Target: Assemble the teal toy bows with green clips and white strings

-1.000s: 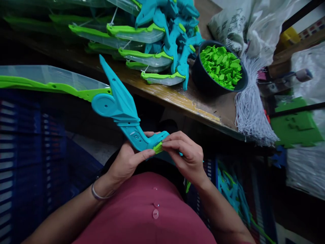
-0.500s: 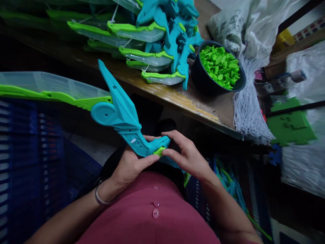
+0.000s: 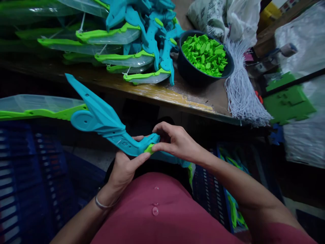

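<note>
A turquoise toy bow (image 3: 100, 117) lies across my lap, its lime-green limb with a clear plastic sheet reaching out to the left. My left hand (image 3: 125, 167) is closed around the bow's middle from below, thumb along the edge of a small green plastic piece (image 3: 149, 148) set in the grip. From the right, my right hand (image 3: 175, 140) pinches the same part, its thumb against the green piece and its curled fingers at the turquoise end. Those fingers partly hide the grip. The bow's other half runs beneath my right hand.
Several similar bows (image 3: 149, 37) are piled on the table (image 3: 162, 96). Beside them stands a dark bowl (image 3: 195, 79) of small green pieces, then a bundle of white strings (image 3: 246, 91) hanging over the edge. Blue crates (image 3: 38, 183) flank me; the right one holds more bows (image 3: 235, 210).
The bow and both hands have shifted left in view, and the table scene has shifted left too. My right thumb and fingers remain at the green piece, with the forearm now stretched flatter.
</note>
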Motion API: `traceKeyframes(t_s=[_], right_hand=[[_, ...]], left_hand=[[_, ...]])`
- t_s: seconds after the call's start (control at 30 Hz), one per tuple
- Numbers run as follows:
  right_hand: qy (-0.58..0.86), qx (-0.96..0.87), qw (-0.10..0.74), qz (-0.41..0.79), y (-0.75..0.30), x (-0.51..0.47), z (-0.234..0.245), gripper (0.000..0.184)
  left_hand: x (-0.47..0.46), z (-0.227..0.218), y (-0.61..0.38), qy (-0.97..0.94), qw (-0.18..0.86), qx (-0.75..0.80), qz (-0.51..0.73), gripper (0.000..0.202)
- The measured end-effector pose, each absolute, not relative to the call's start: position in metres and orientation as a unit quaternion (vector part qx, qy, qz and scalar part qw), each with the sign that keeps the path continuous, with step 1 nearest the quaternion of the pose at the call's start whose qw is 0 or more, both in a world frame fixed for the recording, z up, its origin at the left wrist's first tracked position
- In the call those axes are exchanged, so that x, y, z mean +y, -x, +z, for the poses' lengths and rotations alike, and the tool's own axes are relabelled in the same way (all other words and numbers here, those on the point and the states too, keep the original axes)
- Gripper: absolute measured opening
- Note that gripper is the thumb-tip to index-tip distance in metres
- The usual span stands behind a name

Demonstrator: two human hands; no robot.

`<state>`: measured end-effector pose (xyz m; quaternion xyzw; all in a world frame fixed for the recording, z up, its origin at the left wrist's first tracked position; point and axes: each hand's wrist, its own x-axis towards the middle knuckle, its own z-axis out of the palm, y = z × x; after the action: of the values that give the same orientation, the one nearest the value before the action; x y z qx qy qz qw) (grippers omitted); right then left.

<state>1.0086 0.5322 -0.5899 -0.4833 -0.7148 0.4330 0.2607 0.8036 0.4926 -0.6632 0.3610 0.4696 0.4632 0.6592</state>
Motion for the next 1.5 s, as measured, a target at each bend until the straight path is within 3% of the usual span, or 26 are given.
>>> traceKeyframes(t_s=[0.13, 0.23, 0.33, 0.63, 0.77, 1.1, 1.2, 1.37, 1.5], right_hand=[[0.468, -0.667, 0.267, 0.515, -1.002, 0.556, -0.598, 0.039], [0.461, -0.635, 0.209, 0.584, -0.997, 0.577, -0.603, 0.038], [0.465, -0.668, 0.184, 0.550, -0.992, 0.592, -0.602, 0.034], [0.389, -0.776, 0.227, 0.441, -0.976, 0.601, -0.592, 0.012], [0.376, -0.758, 0.221, 0.485, -0.973, 0.601, -0.593, 0.011], [0.382, -0.664, 0.303, 0.568, -0.966, 0.579, -0.615, 0.010], [0.379, -0.631, 0.308, 0.603, -0.968, 0.570, -0.618, 0.017], [0.457, -0.675, 0.256, 0.520, -0.977, 0.556, -0.613, 0.032], [0.476, -0.733, 0.181, 0.452, -0.984, 0.549, -0.603, 0.022]], left_hand=[[0.503, -0.652, -0.806, -0.255, 0.702, 0.452, 0.487, 0.054], [0.511, -0.644, -0.806, -0.198, 0.719, 0.458, 0.484, 0.050], [0.517, -0.642, -0.805, -0.162, 0.721, 0.470, 0.482, 0.047], [0.521, -0.638, -0.802, -0.127, 0.718, 0.468, 0.499, 0.047], [0.520, -0.638, -0.802, -0.127, 0.716, 0.459, 0.510, 0.043], [0.515, -0.637, -0.800, -0.120, 0.712, 0.472, 0.505, 0.047], [0.512, -0.640, -0.801, -0.140, 0.707, 0.467, 0.512, 0.046], [0.503, -0.652, -0.803, -0.193, 0.675, 0.478, 0.528, 0.051], [0.494, -0.663, -0.804, -0.244, 0.667, 0.484, 0.511, 0.054]])
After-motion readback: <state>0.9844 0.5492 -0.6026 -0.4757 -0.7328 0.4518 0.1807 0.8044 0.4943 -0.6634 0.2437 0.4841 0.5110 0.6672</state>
